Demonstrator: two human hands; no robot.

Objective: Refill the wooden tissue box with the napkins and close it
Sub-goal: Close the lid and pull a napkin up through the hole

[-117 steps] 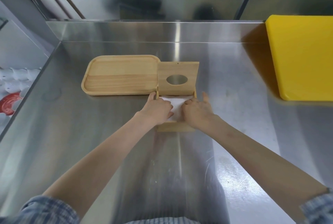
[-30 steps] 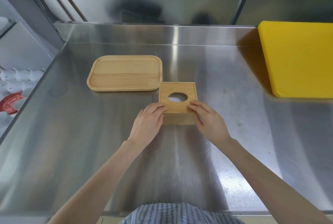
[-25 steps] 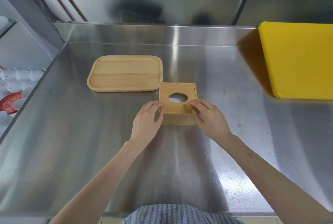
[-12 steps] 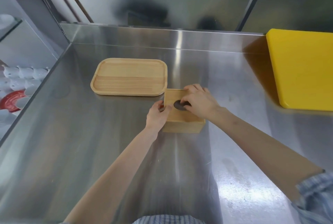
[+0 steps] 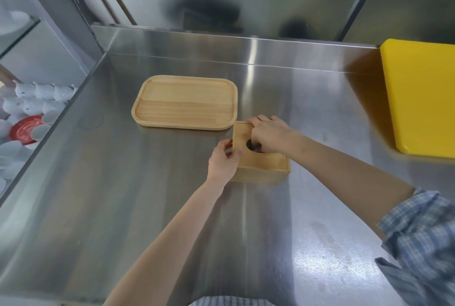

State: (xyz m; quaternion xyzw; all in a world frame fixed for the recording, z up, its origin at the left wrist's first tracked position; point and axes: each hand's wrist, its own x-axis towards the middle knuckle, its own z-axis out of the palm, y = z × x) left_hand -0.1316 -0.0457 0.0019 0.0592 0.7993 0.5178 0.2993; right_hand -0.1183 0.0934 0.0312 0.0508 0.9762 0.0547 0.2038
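The wooden tissue box [image 5: 264, 165] stands on the steel counter with its lid down flat. My left hand [image 5: 222, 160] grips the box's left side, thumb on the lid edge. My right hand [image 5: 269, 136] lies on top of the lid, with fingers reaching down into the round opening. The napkins are hidden inside the box, and I cannot see whether my fingers pinch one.
An empty wooden tray [image 5: 186, 102] lies just behind and left of the box, almost touching its corner. A yellow cutting board [image 5: 423, 99] sits at the right. White cups and a red dish [image 5: 23, 129] sit below the counter's left edge.
The lid, open 4.7 s ago with napkins showing, is shut. My right hand has moved from the box's front corner onto the lid and into the hole; my left hand slid to the left side.
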